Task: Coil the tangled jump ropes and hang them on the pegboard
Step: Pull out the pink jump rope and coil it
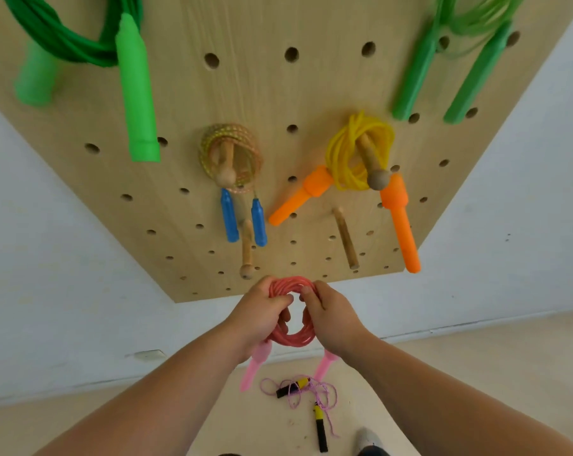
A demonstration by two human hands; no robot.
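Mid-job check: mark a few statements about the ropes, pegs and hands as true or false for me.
1. The left hand and right hand both grip the coiled pink rope. True.
2. The yellow rope lies on the floor. False: the yellow rope hangs on a peg of the pegboard.
3. The purple rope lies tangled on the floor. True.
4. Every peg holds a rope. False: the two lower pegs are bare.
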